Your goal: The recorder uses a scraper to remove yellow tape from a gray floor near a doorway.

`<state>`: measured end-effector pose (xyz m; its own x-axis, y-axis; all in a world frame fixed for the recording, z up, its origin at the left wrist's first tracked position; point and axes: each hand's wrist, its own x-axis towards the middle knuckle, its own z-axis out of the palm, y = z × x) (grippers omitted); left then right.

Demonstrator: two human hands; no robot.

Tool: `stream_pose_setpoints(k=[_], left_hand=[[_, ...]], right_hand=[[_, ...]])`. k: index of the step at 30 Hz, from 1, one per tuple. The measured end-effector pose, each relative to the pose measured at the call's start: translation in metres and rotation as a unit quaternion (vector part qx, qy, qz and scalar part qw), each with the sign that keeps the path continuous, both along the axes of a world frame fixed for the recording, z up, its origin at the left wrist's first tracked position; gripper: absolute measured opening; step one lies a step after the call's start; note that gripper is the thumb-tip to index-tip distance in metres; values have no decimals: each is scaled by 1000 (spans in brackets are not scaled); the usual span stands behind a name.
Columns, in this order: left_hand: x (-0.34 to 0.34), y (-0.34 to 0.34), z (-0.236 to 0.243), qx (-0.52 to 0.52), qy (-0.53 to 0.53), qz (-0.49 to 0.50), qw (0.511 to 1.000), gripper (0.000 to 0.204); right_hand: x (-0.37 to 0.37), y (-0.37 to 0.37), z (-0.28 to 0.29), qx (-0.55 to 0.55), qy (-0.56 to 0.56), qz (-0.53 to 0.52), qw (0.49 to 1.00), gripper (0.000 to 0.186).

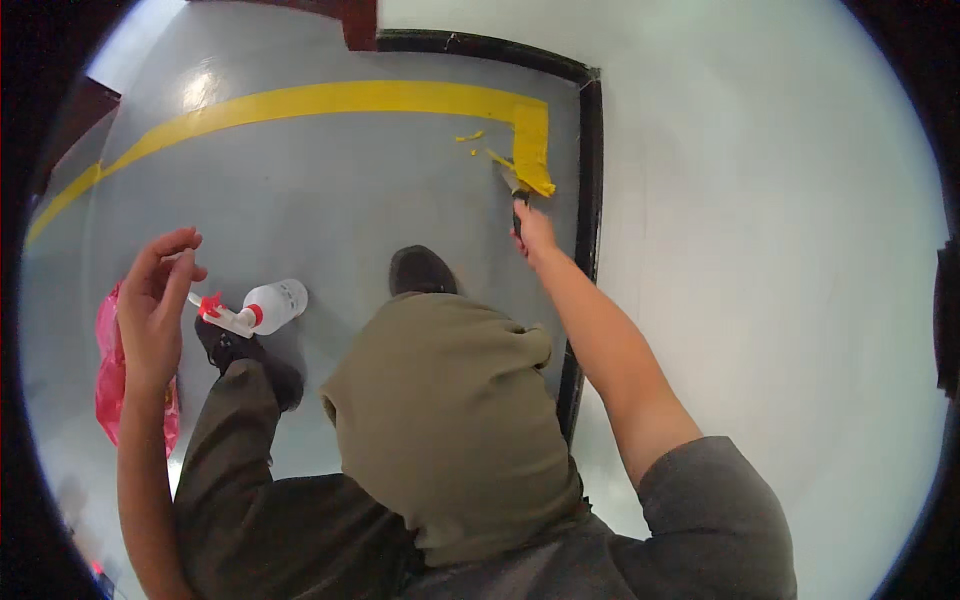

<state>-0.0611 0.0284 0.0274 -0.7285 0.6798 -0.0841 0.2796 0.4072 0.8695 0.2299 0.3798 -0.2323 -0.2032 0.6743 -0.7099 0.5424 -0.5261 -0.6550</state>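
My right hand point(536, 236) is closed around the black handle of a scraper point(511, 180). The scraper's blade is at the left edge of the short, ragged end of a yellow floor strip point(531, 148). A thin yellow sliver lies at the blade tip, and a few small yellow scraps point(470, 136) are on the floor just left of it. My left hand point(153, 305) is raised at the left with fingers bent and apart, nothing visible in it. Right of that hand, a white spray bottle point(277, 306) with a red and white trigger head lies on its side.
The long yellow line point(340, 97) curves across the grey floor point(300, 190). A black skirting point(591, 200) edges the pale wall point(760, 250) at the right. A pink plastic bag point(108, 385) lies behind my left forearm. My shoes point(420, 270) are on the floor between.
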Motion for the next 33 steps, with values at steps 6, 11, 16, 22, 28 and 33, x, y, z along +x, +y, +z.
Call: stream_pose_setpoints(k=[6, 11, 16, 22, 28, 33], left_hand=[[2, -6, 7, -26, -9, 7, 1000, 23], [-6, -15, 2, -2, -7, 3, 1000, 24], [-3, -17, 8, -20, -3, 10, 1000, 24], [-8, -18, -2, 20, -11, 17, 1000, 23], [-11, -19, 4, 0, -16, 18, 1000, 24], [-14, -19, 4, 23, -22, 30, 999, 24]], right_hand=[[-22, -53, 9, -24, -14, 19, 999, 37], [-30, -91, 8, -29, 1, 51, 998, 38], [-96, -18, 0, 11, -12, 39, 999, 37], [-110, 17, -7, 28, -12, 14, 999, 35], [-84, -2, -31, 111, 6, 34, 993, 36], [-60, -22, -6, 126, 65, 29, 990, 33]])
